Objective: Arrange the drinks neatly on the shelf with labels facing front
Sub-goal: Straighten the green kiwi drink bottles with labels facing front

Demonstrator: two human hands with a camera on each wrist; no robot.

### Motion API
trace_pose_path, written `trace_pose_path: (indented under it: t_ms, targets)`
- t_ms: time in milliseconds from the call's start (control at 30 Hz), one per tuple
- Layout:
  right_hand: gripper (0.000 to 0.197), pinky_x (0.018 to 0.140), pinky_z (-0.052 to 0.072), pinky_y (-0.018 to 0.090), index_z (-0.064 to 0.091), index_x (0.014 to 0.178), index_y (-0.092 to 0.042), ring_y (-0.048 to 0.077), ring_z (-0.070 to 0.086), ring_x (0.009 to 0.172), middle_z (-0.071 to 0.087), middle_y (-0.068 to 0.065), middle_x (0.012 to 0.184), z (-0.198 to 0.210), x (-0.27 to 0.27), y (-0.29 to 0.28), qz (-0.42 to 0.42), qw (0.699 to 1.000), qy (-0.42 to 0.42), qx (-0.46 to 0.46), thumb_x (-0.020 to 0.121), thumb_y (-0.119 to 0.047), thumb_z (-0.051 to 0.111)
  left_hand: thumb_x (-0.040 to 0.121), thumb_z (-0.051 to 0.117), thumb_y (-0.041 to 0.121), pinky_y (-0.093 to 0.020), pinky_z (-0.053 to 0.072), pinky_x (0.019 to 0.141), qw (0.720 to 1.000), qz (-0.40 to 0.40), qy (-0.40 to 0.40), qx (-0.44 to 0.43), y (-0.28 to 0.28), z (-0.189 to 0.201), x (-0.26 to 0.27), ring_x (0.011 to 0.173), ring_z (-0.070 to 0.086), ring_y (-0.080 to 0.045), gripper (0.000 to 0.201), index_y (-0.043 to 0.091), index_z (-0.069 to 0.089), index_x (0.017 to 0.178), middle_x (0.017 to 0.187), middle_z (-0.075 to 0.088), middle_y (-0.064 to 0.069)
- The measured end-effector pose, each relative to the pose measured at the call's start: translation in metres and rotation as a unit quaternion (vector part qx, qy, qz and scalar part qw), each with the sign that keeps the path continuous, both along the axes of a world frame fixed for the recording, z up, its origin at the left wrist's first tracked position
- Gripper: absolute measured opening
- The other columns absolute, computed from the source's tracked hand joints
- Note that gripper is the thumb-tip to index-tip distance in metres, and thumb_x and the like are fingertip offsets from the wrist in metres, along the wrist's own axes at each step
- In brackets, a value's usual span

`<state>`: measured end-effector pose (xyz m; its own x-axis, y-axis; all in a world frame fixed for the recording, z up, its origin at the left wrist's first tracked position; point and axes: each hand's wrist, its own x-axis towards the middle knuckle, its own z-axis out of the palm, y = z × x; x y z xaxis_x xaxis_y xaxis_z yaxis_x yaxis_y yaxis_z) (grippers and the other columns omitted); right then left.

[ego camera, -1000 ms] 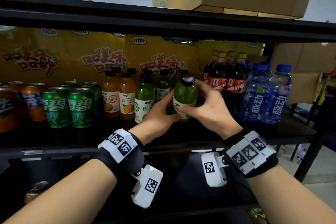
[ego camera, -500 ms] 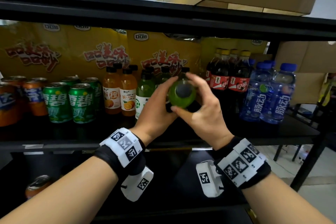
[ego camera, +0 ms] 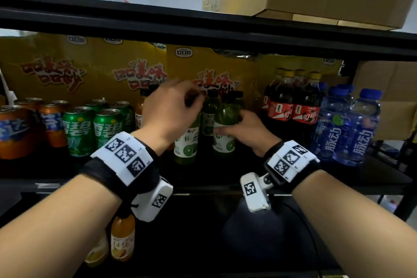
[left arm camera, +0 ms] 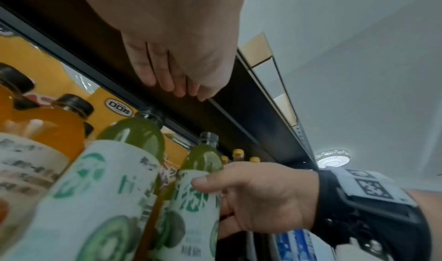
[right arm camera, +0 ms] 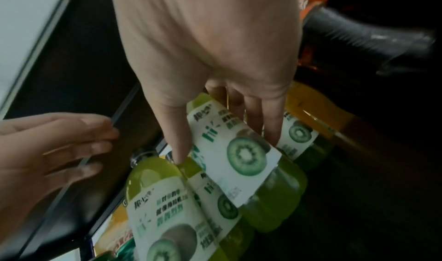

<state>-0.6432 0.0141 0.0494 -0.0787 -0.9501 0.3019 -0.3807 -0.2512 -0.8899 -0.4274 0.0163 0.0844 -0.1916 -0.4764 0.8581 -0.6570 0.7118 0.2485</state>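
Note:
My right hand (ego camera: pixel 240 128) grips a green kiwi drink bottle (ego camera: pixel 224 119) that stands upright on the black shelf (ego camera: pixel 225 174), its kiwi label facing front. The right wrist view shows the thumb and fingers wrapped round this bottle's label (right arm camera: pixel 234 151). Another green bottle (ego camera: pixel 186 145) stands just to its left, and more stand behind. My left hand (ego camera: pixel 173 108) hovers above these bottles and holds nothing. Its fingers (left arm camera: pixel 167 76) are relaxed under the upper shelf board; this left hand (right arm camera: pixel 59 148) is apart from the bottles.
Left of the green bottles stand orange juice bottles (ego camera: pixel 138 117), green cans (ego camera: pixel 94 128) and orange cans (ego camera: pixel 13 128). On the right are cola bottles (ego camera: pixel 293 106) and blue water bottles (ego camera: pixel 352 128). Yellow cartons (ego camera: pixel 79 70) line the back. Orange bottles (ego camera: pixel 123 239) sit on the lower shelf.
Both hands held the green bottle tilted in front of the shelf. It now stands upright in the green row under my right hand. My left hand has let go and risen.

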Motion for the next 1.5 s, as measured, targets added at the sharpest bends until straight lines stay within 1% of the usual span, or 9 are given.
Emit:
trace_pose_path:
  t_ms: [133, 233, 333, 433, 733, 900, 1133, 1233, 1500]
  targets:
    - [0.05, 0.085, 0.057, 0.024, 0.064, 0.114, -0.025, 0.013, 0.067, 0.104, 0.07, -0.007, 0.109, -0.001, 0.009, -0.015, -0.01, 0.999, 0.042, 0.025, 0.074, -0.019, 0.093, 0.105, 0.052, 0.031, -0.044, 0.046, 0.106, 0.992, -0.015, -0.101, 0.075, -0.023, 0.006, 0.004, 0.13, 0.053, -0.028, 0.037, 0.017, 0.061, 0.139, 0.14, 0.059, -0.005]
    - [0.04, 0.067, 0.053, 0.017, 0.063, 0.107, -0.031, 0.014, 0.065, 0.104, 0.067, -0.014, 0.102, -0.001, 0.011, -0.015, -0.001, 0.995, 0.095, 0.034, 0.079, -0.02, 0.089, 0.109, 0.045, 0.032, -0.04, 0.039, 0.115, 0.978, -0.05, -0.162, 0.121, -0.03, 0.001, 0.004, 0.14, 0.045, -0.027, 0.042, 0.015, 0.054, 0.147, 0.153, 0.05, -0.005]
    - [0.063, 0.071, 0.06, 0.035, 0.054, 0.134, -0.023, 0.021, 0.063, 0.113, 0.066, 0.0, 0.121, -0.004, 0.012, -0.016, -0.003, 0.989, 0.124, 0.081, 0.08, -0.017, 0.086, 0.109, 0.044, 0.03, -0.035, 0.036, 0.114, 0.971, -0.061, -0.183, 0.143, -0.032, -0.007, 0.003, 0.142, 0.042, -0.026, 0.044, 0.015, 0.047, 0.151, 0.157, 0.044, -0.004]
    - [0.056, 0.085, 0.062, 0.048, 0.057, 0.13, -0.02, 0.025, 0.064, 0.117, 0.067, 0.006, 0.125, -0.005, 0.013, -0.019, -0.002, 0.989, 0.128, 0.075, 0.082, -0.008, 0.083, 0.108, 0.046, 0.02, -0.033, 0.038, 0.108, 0.972, -0.075, -0.167, 0.147, -0.034, -0.012, 0.002, 0.135, 0.048, -0.027, 0.04, 0.014, 0.049, 0.148, 0.152, 0.045, -0.006]
    - [0.044, 0.099, 0.057, 0.045, 0.066, 0.119, -0.021, 0.024, 0.064, 0.118, 0.07, 0.006, 0.125, 0.0, 0.02, -0.045, -0.004, 0.989, 0.12, 0.085, 0.082, -0.007, 0.084, 0.106, 0.049, 0.014, -0.027, 0.04, 0.092, 0.98, -0.069, -0.158, 0.101, -0.038, -0.023, 0.0, 0.12, 0.054, -0.029, 0.025, 0.008, 0.068, 0.121, 0.138, 0.05, -0.011]
    - [0.049, 0.106, 0.053, 0.046, 0.068, 0.125, -0.016, 0.024, 0.065, 0.121, 0.071, 0.007, 0.127, 0.001, 0.017, -0.053, -0.006, 0.989, 0.123, 0.084, 0.08, -0.008, 0.086, 0.105, 0.049, 0.017, -0.042, 0.05, 0.096, 0.98, -0.061, -0.156, 0.104, -0.037, -0.019, -0.001, 0.121, 0.055, -0.029, 0.026, 0.011, 0.069, 0.12, 0.137, 0.052, -0.008]
    - [0.03, 0.075, 0.055, 0.028, 0.066, 0.117, -0.017, 0.016, 0.068, 0.092, 0.069, -0.005, 0.095, 0.021, -0.018, -0.055, -0.098, 0.981, 0.167, 0.016, 0.089, -0.018, 0.076, 0.105, 0.05, 0.022, -0.045, 0.052, 0.092, 0.976, -0.046, -0.182, 0.113, -0.035, -0.015, 0.001, 0.123, 0.053, -0.028, 0.026, 0.015, 0.068, 0.121, 0.138, 0.051, -0.005]
    - [0.014, 0.087, 0.058, 0.036, 0.066, 0.094, -0.03, 0.022, 0.07, 0.099, 0.071, -0.004, 0.096, 0.031, -0.032, -0.056, -0.155, 0.979, 0.12, -0.048, 0.088, -0.023, 0.076, 0.101, 0.055, 0.022, -0.049, 0.051, 0.095, 0.98, -0.023, -0.181, 0.079, -0.03, -0.014, -0.002, 0.124, 0.053, -0.032, 0.026, 0.014, 0.068, 0.122, 0.139, 0.052, -0.008]
    - [0.053, 0.1, 0.054, 0.039, 0.059, 0.131, -0.019, 0.024, 0.065, 0.117, 0.069, 0.002, 0.126, 0.018, -0.031, -0.075, -0.168, 0.979, 0.103, -0.05, 0.083, -0.028, 0.078, 0.094, 0.056, 0.029, -0.042, 0.041, 0.105, 0.98, -0.019, -0.194, -0.034, 0.009, -0.05, -0.048, 0.121, 0.057, -0.032, 0.029, 0.01, 0.072, 0.109, 0.128, 0.062, -0.011]
